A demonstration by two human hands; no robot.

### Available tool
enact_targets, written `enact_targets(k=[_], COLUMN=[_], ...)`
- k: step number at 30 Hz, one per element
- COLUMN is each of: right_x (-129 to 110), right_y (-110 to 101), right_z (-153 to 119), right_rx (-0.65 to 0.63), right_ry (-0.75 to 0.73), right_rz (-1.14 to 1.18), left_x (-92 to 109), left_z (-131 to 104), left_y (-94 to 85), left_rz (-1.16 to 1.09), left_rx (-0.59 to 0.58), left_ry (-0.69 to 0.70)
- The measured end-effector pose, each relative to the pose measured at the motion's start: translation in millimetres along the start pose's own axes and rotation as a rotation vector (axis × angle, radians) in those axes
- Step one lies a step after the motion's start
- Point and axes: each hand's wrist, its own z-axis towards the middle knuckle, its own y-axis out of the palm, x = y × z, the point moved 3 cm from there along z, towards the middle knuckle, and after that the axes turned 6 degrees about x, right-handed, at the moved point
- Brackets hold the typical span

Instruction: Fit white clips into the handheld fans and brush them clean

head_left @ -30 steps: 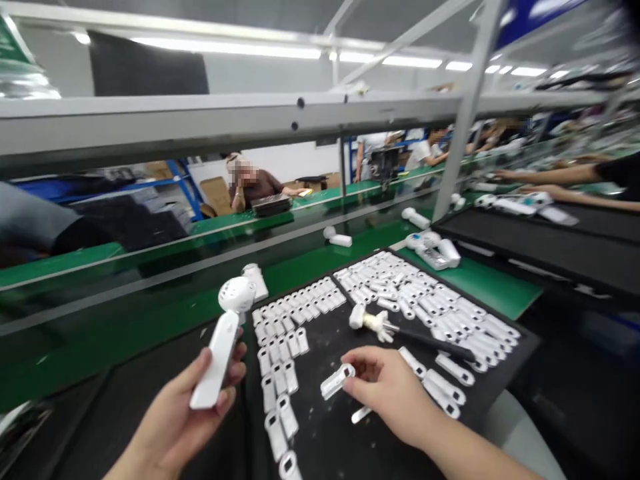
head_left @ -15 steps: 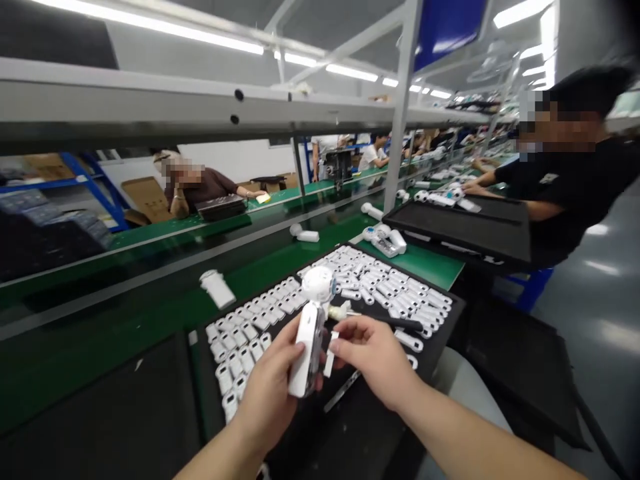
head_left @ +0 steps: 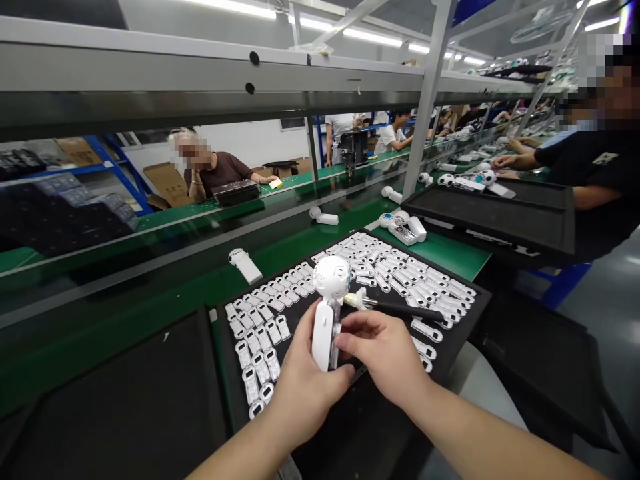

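My left hand (head_left: pixel 303 387) grips the handle of a white handheld fan (head_left: pixel 327 300), held upright with its round head on top. My right hand (head_left: pixel 385 353) presses a small white cover piece (head_left: pixel 336 337) against the side of the fan's handle. Both hands hover over a black tray (head_left: pixel 350 413) that carries rows of small white cover pieces (head_left: pixel 260 333). More white pieces (head_left: pixel 420 283) fill the tray's far right part. A black-handled tool with a white tip (head_left: pixel 385 305) lies on the tray just behind the fan.
A green conveyor belt (head_left: pixel 190 293) runs behind the tray, carrying finished white fans (head_left: pixel 244 265) (head_left: pixel 323 217) (head_left: pixel 403 227). A co-worker in black sits at the right with another black tray (head_left: pixel 500 217). A grey shelf rail (head_left: pixel 200 73) spans overhead. Another person sits across the line.
My right hand picked a cover piece from the tray and brought it to the fan handle. My left hand moved the fan rightward over the tray and upright. The view shifted.
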Motion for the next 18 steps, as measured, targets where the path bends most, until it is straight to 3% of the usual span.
enact_targets(k=[3,6,8,10,13,18], right_x=[-3.7,-7.3,-3.3,3.2,2.9,-28.4], right_y=[-11.0,-37.3,-55.7,-67.4,-71.8,-75.1], right_z=[6.5,32.0,56.9,77.3,82.6,32.0], right_rx=[-0.106,-0.041,0.0,-0.086,-0.181,0.108], right_ry=[-0.279,-0.619,-0.635,-0.565,-0.604,-0.821], right_rz=[-0.335,-1.001,-1.387,-1.597,-1.616,-1.214], left_x=[-4.3,-4.4,-0.8,4.5,11.3,16.4], left_z=[4.1,9.9,13.0,15.1,18.0,21.9], left_y=[-2.4,-7.1,-11.7,-16.4,-23.9,-33.2], left_rz=[-0.11,-0.318,-0.439,-0.508,-0.559,-0.601], left_rx=[-0.038,-0.082,-0.073,-0.072,-0.063,-0.004], left_ry=[-0.003,-0.058,-0.081,-0.076,-0.043,-0.008])
